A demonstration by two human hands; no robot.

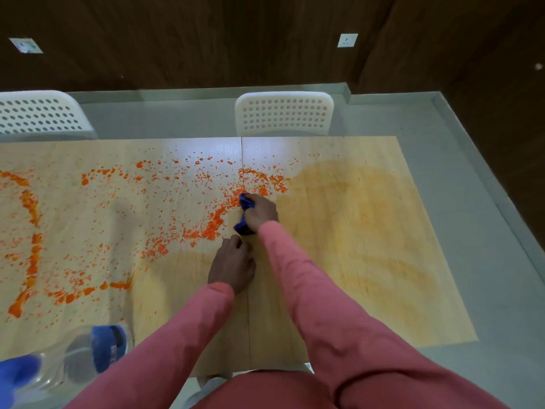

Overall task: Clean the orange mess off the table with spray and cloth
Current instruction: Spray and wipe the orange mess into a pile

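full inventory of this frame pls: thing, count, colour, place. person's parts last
table: 1, light wood, fills the middle; a seam runs down its centre
orange mess: spatter and thick lines, orange, over the table's left and centre; only a faint orange smear on the right part
cloth: 1, blue, bunched at the right edge of the spatter
spray bottle: 1, clear with blue parts, near left corner, blurred
chairs: 2, white, perforated backs, at the far side
wall sockets: 2, white, on the dark wood wall
floor: grey, around the table
left hand: 1, resting on the table, empty
right hand: 1, closed on the cloth
sleeves: 2, pink
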